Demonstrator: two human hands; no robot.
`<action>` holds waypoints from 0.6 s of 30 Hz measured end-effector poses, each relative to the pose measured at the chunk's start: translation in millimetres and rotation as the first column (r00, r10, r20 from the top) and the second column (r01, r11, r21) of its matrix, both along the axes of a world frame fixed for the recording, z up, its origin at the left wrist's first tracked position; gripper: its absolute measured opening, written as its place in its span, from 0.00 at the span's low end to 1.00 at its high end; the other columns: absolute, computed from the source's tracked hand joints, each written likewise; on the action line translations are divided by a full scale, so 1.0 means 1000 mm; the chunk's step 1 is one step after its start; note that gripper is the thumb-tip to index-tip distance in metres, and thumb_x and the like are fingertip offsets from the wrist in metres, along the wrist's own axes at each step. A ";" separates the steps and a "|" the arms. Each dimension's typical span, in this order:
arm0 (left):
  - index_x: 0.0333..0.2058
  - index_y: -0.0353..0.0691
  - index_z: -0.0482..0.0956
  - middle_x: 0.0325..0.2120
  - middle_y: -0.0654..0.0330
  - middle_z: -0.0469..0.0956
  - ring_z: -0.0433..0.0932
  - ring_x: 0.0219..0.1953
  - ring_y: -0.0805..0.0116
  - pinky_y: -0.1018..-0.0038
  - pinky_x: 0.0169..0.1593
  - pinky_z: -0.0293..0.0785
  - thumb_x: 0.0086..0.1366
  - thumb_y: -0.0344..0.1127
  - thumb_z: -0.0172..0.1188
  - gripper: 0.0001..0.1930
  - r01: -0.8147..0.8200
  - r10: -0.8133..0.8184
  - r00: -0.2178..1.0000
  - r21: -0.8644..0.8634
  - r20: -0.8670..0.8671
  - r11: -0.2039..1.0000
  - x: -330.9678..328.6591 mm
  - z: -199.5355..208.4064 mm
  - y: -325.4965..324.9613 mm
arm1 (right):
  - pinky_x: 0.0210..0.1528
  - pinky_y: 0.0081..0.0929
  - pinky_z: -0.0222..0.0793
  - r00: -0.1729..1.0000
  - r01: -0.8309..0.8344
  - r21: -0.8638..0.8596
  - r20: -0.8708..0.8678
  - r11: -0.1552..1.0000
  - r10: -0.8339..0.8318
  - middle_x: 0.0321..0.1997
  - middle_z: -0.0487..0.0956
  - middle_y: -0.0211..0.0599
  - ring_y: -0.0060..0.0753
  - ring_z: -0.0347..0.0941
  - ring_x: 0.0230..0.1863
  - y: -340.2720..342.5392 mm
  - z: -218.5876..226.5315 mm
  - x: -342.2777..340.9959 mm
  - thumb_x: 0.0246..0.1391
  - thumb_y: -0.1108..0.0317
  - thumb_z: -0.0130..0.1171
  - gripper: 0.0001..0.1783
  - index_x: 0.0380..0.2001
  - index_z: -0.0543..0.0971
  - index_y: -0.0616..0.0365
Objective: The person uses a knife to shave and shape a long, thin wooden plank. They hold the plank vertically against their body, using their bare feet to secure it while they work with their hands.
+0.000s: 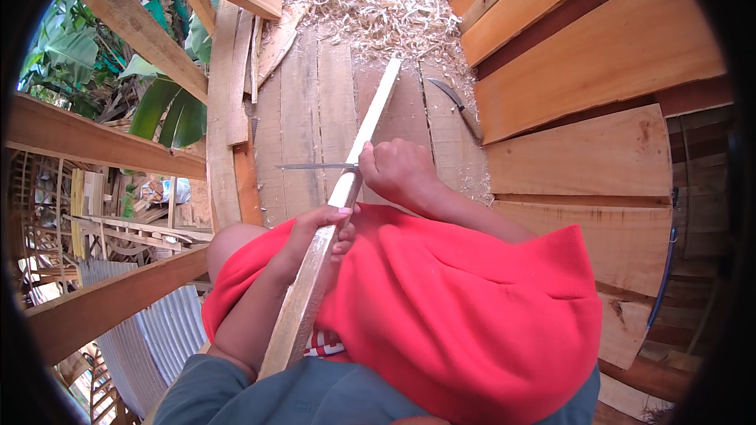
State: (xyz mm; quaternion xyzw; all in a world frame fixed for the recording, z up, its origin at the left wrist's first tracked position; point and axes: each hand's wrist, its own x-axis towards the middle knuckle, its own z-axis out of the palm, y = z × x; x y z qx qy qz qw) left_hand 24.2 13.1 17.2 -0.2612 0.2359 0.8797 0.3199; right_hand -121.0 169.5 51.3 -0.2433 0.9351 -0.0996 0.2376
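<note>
A long squared wooden pole [305, 287] slants away from my lap, its far half pale and shaved, its near end brownish. My left hand [324, 232] is wrapped round it just above the lap. In my right hand [399, 169], closed into a fist, is a knife [315, 166]. The narrow blade lies across the pole and points left; the fist covers the handle. Red cloth [449, 291] drapes over my legs beneath both forearms.
A curved knife with a wooden handle [470, 121] lies on the plank floor [335, 94], right of the pole. Curly wood shavings [378, 8] pile up at the far end. A board wall [583, 157] stands right; railing beams [110, 138] and loose planks [224, 102] are left.
</note>
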 end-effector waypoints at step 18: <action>0.51 0.39 0.70 0.24 0.63 0.65 0.65 0.21 0.76 0.78 0.22 0.63 0.66 0.42 0.56 0.19 -0.026 0.022 0.999 0.141 0.027 0.990 -0.002 0.000 -0.012 | 0.45 0.56 0.75 0.947 0.107 -0.212 -0.276 0.971 -0.164 0.27 0.83 0.58 0.66 0.80 0.35 0.032 -0.079 -0.085 0.65 0.53 0.40 0.30 0.23 0.84 0.62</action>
